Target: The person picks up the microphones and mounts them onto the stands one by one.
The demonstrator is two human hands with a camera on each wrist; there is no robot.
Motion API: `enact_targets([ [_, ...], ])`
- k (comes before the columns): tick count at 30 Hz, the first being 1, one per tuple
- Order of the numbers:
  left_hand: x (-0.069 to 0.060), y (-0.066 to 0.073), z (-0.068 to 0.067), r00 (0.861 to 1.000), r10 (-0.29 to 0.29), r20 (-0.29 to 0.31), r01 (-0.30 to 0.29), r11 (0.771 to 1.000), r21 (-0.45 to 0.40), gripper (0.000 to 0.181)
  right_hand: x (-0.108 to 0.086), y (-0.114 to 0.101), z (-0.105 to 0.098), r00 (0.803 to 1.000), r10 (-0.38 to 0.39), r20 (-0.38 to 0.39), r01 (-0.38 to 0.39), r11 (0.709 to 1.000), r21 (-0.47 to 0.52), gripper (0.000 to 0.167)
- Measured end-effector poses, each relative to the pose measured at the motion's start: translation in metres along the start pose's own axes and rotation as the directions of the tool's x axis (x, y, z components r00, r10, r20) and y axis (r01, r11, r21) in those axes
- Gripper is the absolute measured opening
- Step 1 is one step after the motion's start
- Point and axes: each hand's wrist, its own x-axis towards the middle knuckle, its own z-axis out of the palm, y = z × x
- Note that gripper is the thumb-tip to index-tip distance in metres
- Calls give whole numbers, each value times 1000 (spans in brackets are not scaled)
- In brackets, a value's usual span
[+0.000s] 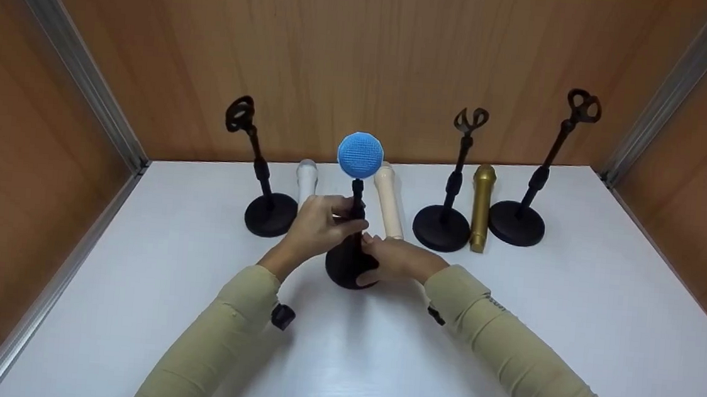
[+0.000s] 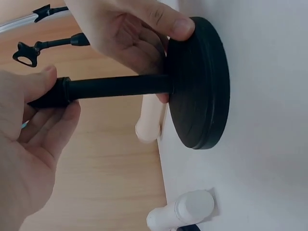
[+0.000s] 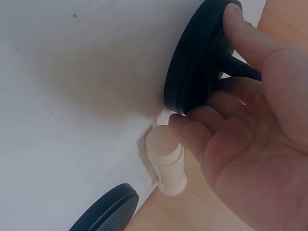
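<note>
A black microphone stand (image 1: 350,267) is between both hands, with the round blue head of a microphone (image 1: 360,155) above its pole. My left hand (image 1: 321,224) grips the upper part of the pole, thumb and fingers around the collar (image 2: 60,91). Lower down, my right hand (image 1: 398,260) holds the round base (image 3: 197,62), its thumb on the rim and its fingers on the far side. Whether the base touches the table cannot be told. Behind the hands lie a cream microphone (image 1: 389,201) and a white microphone (image 1: 307,179).
One black stand (image 1: 270,214) with an unfilled clip stands at left. At right are two more such stands, the nearer (image 1: 441,229) and the farther (image 1: 517,224), with a gold microphone (image 1: 481,208) lying between them. Wooden panels (image 1: 402,57) enclose the white table (image 1: 166,259).
</note>
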Motion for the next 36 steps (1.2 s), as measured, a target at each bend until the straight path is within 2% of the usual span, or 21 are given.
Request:
enact_targets([
  [4, 3, -3, -4, 998, -23, 59, 28, 996, -87, 17, 0, 0, -1, 1000, 7, 3, -7, 1000, -19, 87],
  [6, 3, -5, -5, 997, -44, 70, 52, 992, -117, 17, 0, 0, 0, 1000, 9, 0, -9, 1000, -20, 87],
  [9, 4, -7, -4, 994, -85, 72, 94, 987, -134, 20, -1, 1, 0, 1000, 26, 0, -26, 1000, -16, 88],
  [11, 3, -7, -2, 989, -122, 78, 131, 985, -116, 25, -1, 1, 0, 999, 37, -1, -37, 999, -13, 87],
  [14, -1, -5, 0, 979, -179, 93, 183, 983, -32, 32, -2, 2, 0, 999, 29, 17, -29, 1000, -10, 87],
  [17, -7, -3, 1, 971, -209, 117, 192, 971, 143, 33, -3, 3, -1, 999, -3, 47, 2, 1000, 5, 85],
  [19, -12, -1, 2, 965, -212, 156, 165, 949, 269, 33, -3, 3, -3, 997, -10, 77, 9, 1000, 4, 86],
  [21, -18, -1, 5, 948, -221, 230, 127, 923, 363, 34, -3, 2, -4, 995, -20, 97, 21, 1000, -5, 87],
  [24, -26, -3, 13, 914, -237, 331, 68, 891, 450, 38, -2, 2, -7, 994, -27, 108, 30, 999, -27, 88],
  [26, -29, -4, 18, 905, -236, 354, 44, 879, 474, 39, -2, 2, -8, 994, -40, 102, 45, 998, -50, 87],
  [28, -31, -5, 22, 913, -226, 339, 30, 867, 497, 39, -2, 1, -11, 994, -44, 95, 51, 997, -65, 87],
  [31, -31, -6, 25, 928, -210, 307, 31, 865, 501, 35, -2, 0, -13, 995, -55, 83, 62, 995, -83, 86],
  [34, -30, -7, 26, 925, -220, 311, 36, 862, 505, 34, 0, 0, -12, 996, -52, 67, 58, 994, -93, 83],
  [36, -30, -8, 28, 917, -236, 320, 46, 862, 505, 34, 1, -1, -9, 998, -46, 51, 51, 993, -111, 80],
])
